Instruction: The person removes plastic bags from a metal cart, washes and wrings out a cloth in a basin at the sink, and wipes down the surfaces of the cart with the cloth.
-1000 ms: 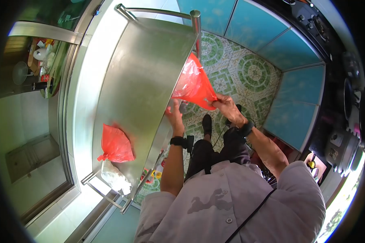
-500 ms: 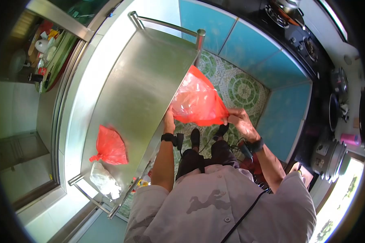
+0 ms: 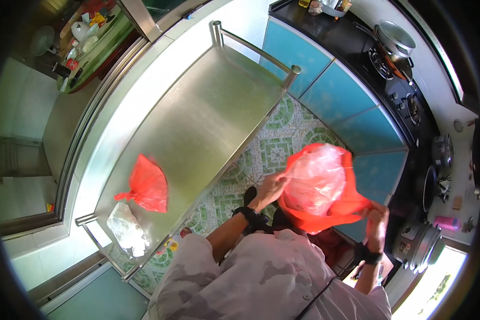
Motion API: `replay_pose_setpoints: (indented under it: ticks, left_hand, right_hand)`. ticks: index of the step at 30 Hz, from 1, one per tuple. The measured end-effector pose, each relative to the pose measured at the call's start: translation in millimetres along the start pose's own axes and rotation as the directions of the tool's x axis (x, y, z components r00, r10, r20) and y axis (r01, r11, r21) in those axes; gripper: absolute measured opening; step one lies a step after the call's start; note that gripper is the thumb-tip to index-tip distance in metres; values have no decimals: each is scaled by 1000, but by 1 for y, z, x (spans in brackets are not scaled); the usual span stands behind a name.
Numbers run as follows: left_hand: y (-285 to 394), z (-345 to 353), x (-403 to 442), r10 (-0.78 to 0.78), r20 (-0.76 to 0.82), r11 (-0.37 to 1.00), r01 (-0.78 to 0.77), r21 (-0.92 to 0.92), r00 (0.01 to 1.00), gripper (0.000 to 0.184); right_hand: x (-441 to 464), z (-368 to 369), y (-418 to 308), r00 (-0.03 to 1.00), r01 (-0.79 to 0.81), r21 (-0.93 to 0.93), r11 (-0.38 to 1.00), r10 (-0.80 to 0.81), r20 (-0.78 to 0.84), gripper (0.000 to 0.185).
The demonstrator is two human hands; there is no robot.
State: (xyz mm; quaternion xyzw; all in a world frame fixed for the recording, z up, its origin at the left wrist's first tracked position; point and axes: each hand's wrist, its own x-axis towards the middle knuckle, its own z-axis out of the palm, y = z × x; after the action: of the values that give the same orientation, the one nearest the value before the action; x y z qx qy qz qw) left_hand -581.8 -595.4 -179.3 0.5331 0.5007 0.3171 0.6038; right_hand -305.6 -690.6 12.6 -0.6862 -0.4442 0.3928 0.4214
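Holding red bag (image 3: 330,220), left hand (image 3: 270,191); right hand (image 3: 377,217), too

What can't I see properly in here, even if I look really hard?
All in the head view:
- What fills the held red bag: crinkled, shiny plastic hides it.
- What's in the knotted red bag on the metal table: its red plastic covers it.
- The grey container at the top: cut off by the picture's edge.
- Small things beyond the window frame: too small to name.

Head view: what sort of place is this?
Probably a home kitchen: it shows a pot, a stove burner, and blue cabinets under a dark counter.
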Motion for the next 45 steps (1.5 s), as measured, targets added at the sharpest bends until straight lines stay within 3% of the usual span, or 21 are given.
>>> replay_pose_setpoints:
  ticks: [2, 4, 6, 7, 9, 12, 14, 18, 20, 24, 28, 30, 32, 33, 34, 36, 37, 38, 39, 42, 45]
  left_hand:
    - [38, -5, -3, 146, 15, 988, -145, -62, 989, 27]
    - [85, -18, -6, 299, 23, 948, -294, -120, 954, 27]
    - [145, -46, -12, 458, -32, 888, -459, -42, 889, 23]
    - [170, -62, -14, 446, -78, 891, -450, -51, 892, 24]
    - [215, -86, -12, 441, -247, 874, -475, -101, 863, 25]
    - [275, -128, -6, 463, -455, 837, -544, -57, 761, 35]
    - [296, -160, 9, 588, -598, 705, -707, 49, 545, 33]
    - [323, -226, 22, 572, -742, 616, -781, 106, 350, 29]
    - [318, -254, 29, 558, -756, 681, -709, 182, 341, 29]
    - [282, -288, 53, 476, -793, 806, -550, 219, 381, 28]
    - [230, -300, 79, 364, -780, 875, -473, 100, 509, 27]
    - [214, -304, 93, 394, -744, 843, -535, 59, 539, 29]
    - [223, -289, 90, 388, -754, 846, -530, 63, 530, 33]
    - [220, -293, 95, 376, -750, 856, -514, 56, 544, 34]
    - [223, -294, 95, 369, -745, 864, -501, 53, 556, 34]
    - [226, -283, 89, 345, -792, 839, -544, 19, 504, 35]
    - [222, -284, 88, 366, -816, 849, -520, 95, 448, 35]
    - [219, -291, 88, 393, -803, 852, -507, 133, 449, 38]
    - [221, -290, 85, 391, -824, 864, -472, 175, 410, 40]
    - [224, -277, 59, 416, -841, 876, -400, 269, 346, 46]
    - [215, -262, 37, 448, -841, 808, -541, 236, 303, 45]
  right_hand:
    - [-5, -32, -14, 995, 99, 130, 987, -94, -46, 18]
    - [-6, -65, -23, 960, 254, 237, 938, -214, -182, 40]
    - [10, -68, -82, 895, 431, 264, 863, -370, -249, 38]
    - [22, -74, -110, 874, 474, 377, 796, -476, -94, 40]
    - [52, -70, -166, 878, 477, 393, 786, -450, -165, 48]
    - [119, -22, -261, 707, 539, 469, 700, -678, 201, 18]
    - [158, 13, -309, 589, 511, 538, 671, -729, 350, 9]
    - [205, 76, -352, 623, 571, 487, 662, -735, 269, 15]
    - [228, 107, -352, 589, 529, 520, 671, -731, 345, 20]
    - [242, 176, -324, 738, 413, 446, 794, -579, 346, 20]
    - [267, 219, -277, 676, 592, 205, 779, -619, 401, 20]
    - [289, 228, -262, 596, 646, 312, 696, -716, 363, 25]
    - [291, 189, -262, 461, 749, -14, 662, -505, 730, 51]
    - [266, 174, -251, 444, 801, 76, 594, -674, 590, 42]
    - [275, 167, -247, 470, 789, 63, 611, -667, 578, 42]
    - [293, 151, -243, 387, 901, -424, 89, -604, 697, 36]
    - [274, 142, -237, 417, 889, -444, 113, -603, 680, 36]
    - [253, 131, -229, 647, 748, -315, 585, -534, 545, 36]
    - [234, 121, -223, 820, 433, -75, 898, -358, 447, 37]
    - [215, 91, -160, 827, 534, -132, 835, -483, 289, 32]
    - [187, 76, -103, 909, 342, -124, 932, -294, 294, 33]
